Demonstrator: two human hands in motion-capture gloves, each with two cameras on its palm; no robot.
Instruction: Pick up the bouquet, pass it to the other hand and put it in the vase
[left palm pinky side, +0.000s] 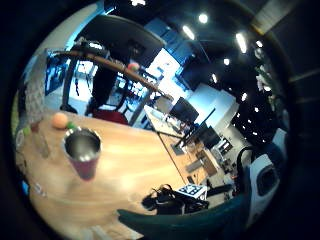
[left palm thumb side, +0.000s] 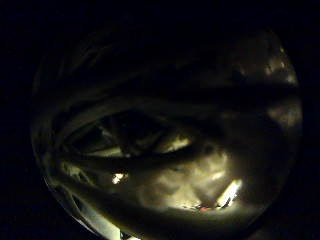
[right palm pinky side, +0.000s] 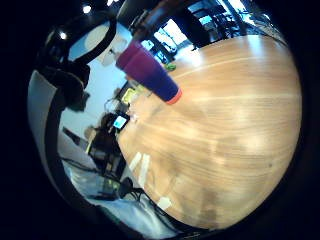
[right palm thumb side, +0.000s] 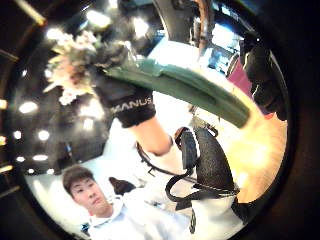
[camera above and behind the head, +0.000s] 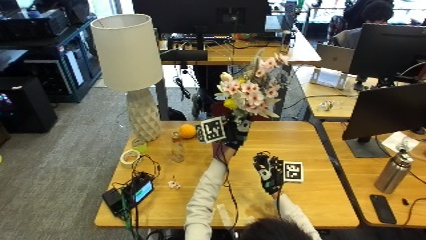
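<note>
My left hand (camera above and behind the head: 232, 136) is raised over the middle of the wooden table (camera above and behind the head: 319, 200) and grips the bouquet by its stems. The pink and white flowers (camera above and behind the head: 256, 90) stand upright above it. In the right thumb side view the same gloved left hand (right palm thumb side: 127, 105) is wrapped round the long stem bundle (right palm thumb side: 190, 90). My right hand (camera above and behind the head: 266, 173) hovers lower and nearer to me, fingers relaxed and holding nothing. The vase (left palm pinky side: 82, 152), an upright open tumbler, stands on the table beside an orange (left palm pinky side: 60, 120). It also shows as the vase (right palm pinky side: 147, 72). In the outside view it is hidden.
A white lamp (camera above and behind the head: 126, 55) stands at the table's far left. An orange (camera above and behind the head: 188, 131), a small bottle (camera above and behind the head: 177, 147) and a tape roll (camera above and behind the head: 130, 157) sit left of my left hand. A black device with cables (camera above and behind the head: 133, 192) lies at the near left.
</note>
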